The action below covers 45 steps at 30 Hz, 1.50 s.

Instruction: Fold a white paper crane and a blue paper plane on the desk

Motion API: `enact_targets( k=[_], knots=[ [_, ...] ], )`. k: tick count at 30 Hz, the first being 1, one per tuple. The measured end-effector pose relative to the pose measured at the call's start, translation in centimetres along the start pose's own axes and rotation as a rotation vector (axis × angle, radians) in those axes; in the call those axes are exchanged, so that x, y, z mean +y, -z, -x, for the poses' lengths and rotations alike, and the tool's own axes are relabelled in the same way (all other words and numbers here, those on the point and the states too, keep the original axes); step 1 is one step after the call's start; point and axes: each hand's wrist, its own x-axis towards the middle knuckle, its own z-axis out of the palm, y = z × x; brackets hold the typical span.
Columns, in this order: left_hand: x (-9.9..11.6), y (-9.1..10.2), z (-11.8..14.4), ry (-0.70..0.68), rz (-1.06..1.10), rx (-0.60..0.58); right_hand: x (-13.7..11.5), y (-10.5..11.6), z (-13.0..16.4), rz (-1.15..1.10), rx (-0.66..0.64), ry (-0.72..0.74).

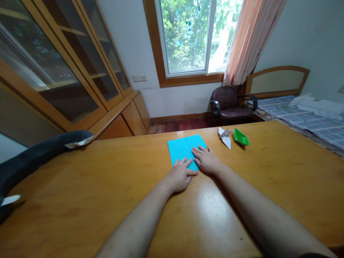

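A sheet of blue paper [178, 147] lies flat on the wooden table, with crease lines across it. My left hand [180, 176] rests on its near left edge, fingers spread and pointing away from me. On its right side lies my right hand [206, 159], fingers stretched out flat over the paper. Both palms face down, and parts of the sheet's near and right edges are hidden under them. Beyond my right hand sit a white folded paper crane [225, 137] and a green paper boat [241, 137], side by side.
The wooden table [120, 190] spreads widely around the paper. A dark stuffed toy [40, 152] with white parts lies at the left edge. Past the table are a glass-door cabinet [80, 50], a brown armchair [231, 102] under the window, and a bed [303, 111] on the right.
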Motion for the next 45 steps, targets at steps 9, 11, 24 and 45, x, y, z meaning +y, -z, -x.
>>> enact_targets(
  k=[9, 11, 24, 45],
  knots=[
    [-0.1, -0.1, 0.0, -0.006, 0.003, 0.005, 0.0, 0.0, 0.1, 0.032, 0.0, 0.005],
    [-0.1, -0.1, 0.0, -0.009, 0.0, 0.007, 0.0, 0.0, 0.1, 0.038, -0.001, 0.006],
    [0.4, -0.3, 0.0, -0.01, -0.092, 0.034, 0.0, -0.1, 0.1, 0.023, 0.009, 0.006],
    [1.2, -0.6, -0.2, -0.009, -0.203, 0.069, 0.0, -0.1, 0.0, 0.051, 0.021, 0.013]
  ],
)
